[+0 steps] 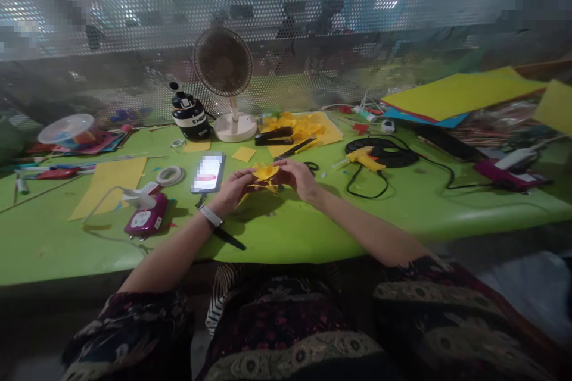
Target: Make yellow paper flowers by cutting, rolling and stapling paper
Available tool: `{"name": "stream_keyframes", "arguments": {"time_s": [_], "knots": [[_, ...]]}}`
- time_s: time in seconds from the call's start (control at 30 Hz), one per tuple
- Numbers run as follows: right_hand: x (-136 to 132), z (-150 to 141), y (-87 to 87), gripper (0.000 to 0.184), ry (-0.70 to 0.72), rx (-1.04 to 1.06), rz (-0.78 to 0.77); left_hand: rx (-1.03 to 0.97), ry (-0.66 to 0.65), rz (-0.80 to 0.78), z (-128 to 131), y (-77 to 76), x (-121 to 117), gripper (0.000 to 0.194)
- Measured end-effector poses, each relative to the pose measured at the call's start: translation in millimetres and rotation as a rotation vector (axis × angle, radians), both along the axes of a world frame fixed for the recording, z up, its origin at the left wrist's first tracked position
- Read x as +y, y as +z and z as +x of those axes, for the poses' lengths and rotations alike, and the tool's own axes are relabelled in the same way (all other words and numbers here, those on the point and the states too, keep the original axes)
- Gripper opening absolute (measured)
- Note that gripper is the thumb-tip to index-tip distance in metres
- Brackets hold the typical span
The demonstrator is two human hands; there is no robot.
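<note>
Between my two hands is a piece of yellow paper (pixel 266 172), cut or folded into a shape with a ragged edge. My left hand (pixel 233 189) pinches its left side, thumb on top. From the right, my right hand (pixel 298 177) grips the other side, with fingers partly hidden behind the paper. Both hands are just above the green table (pixel 295 232). Small yellow scraps show under the paper. Left of my hands lies a phone (pixel 208 172) with a lit screen. Behind them are a black stapler (pixel 273 136) and a pile of yellow paper pieces (pixel 304 126).
A white fan (pixel 235 126) and a black bottle (pixel 191 119) stand at the back. To the right, a yellow glue gun (pixel 367 158) trails a black cable. Tape (pixel 170 176) and a purple power adapter (pixel 147 218) lie left. Coloured sheets (pixel 465 94) are stacked back right.
</note>
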State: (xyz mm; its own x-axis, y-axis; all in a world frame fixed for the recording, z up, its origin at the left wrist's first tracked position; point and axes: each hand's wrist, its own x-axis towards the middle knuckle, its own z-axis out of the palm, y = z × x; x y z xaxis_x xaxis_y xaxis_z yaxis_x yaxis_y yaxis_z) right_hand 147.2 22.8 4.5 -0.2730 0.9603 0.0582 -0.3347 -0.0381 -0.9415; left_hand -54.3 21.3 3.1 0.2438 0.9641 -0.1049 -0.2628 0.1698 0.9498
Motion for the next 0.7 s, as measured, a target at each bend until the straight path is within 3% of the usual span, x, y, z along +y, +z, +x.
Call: {"name": "stream_keyframes", "arguments": {"time_s": [0.17, 0.3, 0.5, 0.7], "knots": [[-2, -1, 2.6, 0.014, -0.007, -0.023, 0.002, 0.014, -0.013, 0.029, -1, -2.1, 1, 0.02], [-4, -1, 5.0, 0.013, -0.029, -0.157, 0.065, 0.067, -0.017, 0.107, -1, -3.3, 1, 0.028], [-1, 1, -2.2, 0.021, -0.126, -0.559, 0.395, 0.239, -0.022, 0.293, 0, -9.8, 4, 0.033], [3, 5, -7.9, 0.023, -0.197, -0.804, 0.767, 0.563, 0.049, 0.669, -4, -17.1, 6, 0.029]]}}
